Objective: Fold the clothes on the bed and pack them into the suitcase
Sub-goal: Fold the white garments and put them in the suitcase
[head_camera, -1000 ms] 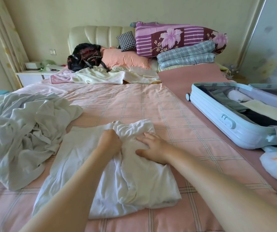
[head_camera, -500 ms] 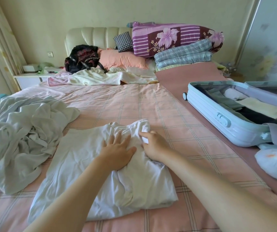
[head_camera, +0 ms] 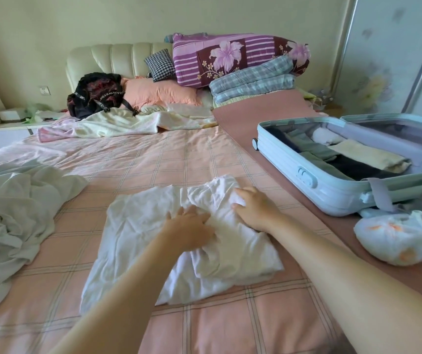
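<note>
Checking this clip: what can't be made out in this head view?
Head view only.
- white garment: its type; it is crumpled, with the left hand over its middle.
- right hand: pinching or only pressing; the hand's back hides the contact.
- suitcase: lid half cut off by the right edge; lower layers buried under the top clothes.

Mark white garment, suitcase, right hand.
white garment [head_camera: 138, 226], head view, bare left half
suitcase [head_camera: 281, 157], head view, front wall by the latch
right hand [head_camera: 258, 210], head view, back of the hand
</note>
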Motion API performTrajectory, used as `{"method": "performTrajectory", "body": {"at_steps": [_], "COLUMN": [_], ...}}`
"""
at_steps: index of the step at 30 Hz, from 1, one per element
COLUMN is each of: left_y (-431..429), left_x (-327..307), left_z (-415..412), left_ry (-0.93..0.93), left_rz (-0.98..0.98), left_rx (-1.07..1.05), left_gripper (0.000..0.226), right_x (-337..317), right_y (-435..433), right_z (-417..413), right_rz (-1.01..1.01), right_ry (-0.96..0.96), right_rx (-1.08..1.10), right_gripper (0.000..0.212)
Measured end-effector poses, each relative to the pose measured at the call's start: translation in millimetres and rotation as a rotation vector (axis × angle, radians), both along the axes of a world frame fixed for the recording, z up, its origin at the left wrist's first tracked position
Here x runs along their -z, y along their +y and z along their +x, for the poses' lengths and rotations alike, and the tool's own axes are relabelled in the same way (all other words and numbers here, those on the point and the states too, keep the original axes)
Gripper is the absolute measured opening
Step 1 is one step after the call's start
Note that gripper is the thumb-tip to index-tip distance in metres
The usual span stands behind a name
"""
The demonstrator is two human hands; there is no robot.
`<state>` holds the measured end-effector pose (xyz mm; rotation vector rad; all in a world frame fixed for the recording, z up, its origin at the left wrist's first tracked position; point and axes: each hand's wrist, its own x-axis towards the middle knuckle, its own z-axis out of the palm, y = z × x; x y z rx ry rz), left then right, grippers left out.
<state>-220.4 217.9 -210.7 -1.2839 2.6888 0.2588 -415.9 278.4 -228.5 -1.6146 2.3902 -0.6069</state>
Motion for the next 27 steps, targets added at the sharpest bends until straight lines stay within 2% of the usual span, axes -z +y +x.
{"method": "performTrajectory", "body": {"at_steps": [2, 4, 6, 7, 9, 11, 14, 17, 21, 24, 27], "left_y": [4.1, 11.7, 23.1, 29.3, 40.7, 50.0, 58.8, 61.2, 62.7, 60.3, 61.4], "left_x": [-13.6, -16.9, -11.4, -7.5, 0.1, 8.2, 21.9, 28.0, 26.0, 22.6, 21.1], "left_z": [-10.9, -21.0, -29.6, -33.7, -40.9, -44.5, -43.8, -36.8, -22.5, -14.3, -7.7], "left_ry": [0.012, 0.144, 0.289, 0.320, 0.361, 0.395, 0.306, 0.155, 0.068, 0.024, 0.029], "left_rz": [-0.100, -0.232, -0.252, -0.248, -0.234, -0.195, -0.233, -0.264, -0.192, -0.148, -0.126], "left_rx": [-0.035, -0.009, 0.096, 0.162, 0.251, 0.273, 0.280, 0.248, 0.306, 0.334, 0.350], "left_gripper": [0.053, 0.049, 0.050, 0.051, 0.049, 0.048, 0.053, 0.083, 0.116, 0.120, 0.120], "right_x": [-6.2, -13.4, -18.4, -21.3, -26.0, -25.0, -20.1, -20.4, -27.8, -45.7, -56.3], "right_y": [12.4, 29.6, 48.9, 58.5, 75.7, 90.0, 105.9, 115.1, 116.5, 112.6, 106.9], "right_z": [0.6, 0.5, 0.1, -0.4, -2.2, -2.2, -3.6, -12.3, -14.2, -2.5, 14.3], "right_rz": [-0.027, -0.048, -0.004, 0.037, 0.133, 0.201, 0.200, 0.241, 0.381, 0.510, 0.471], "right_ry": [-0.039, -0.051, 0.013, 0.062, 0.111, 0.037, -0.106, -0.152, -0.120, -0.002, 0.334], "right_rx": [-0.009, 0.006, 0.063, 0.092, 0.088, -0.001, -0.132, -0.180, -0.149, -0.130, -0.049], "right_gripper": [0.055, 0.047, 0.031, 0.030, 0.041, 0.047, 0.045, 0.046, 0.041, 0.029, 0.030]}}
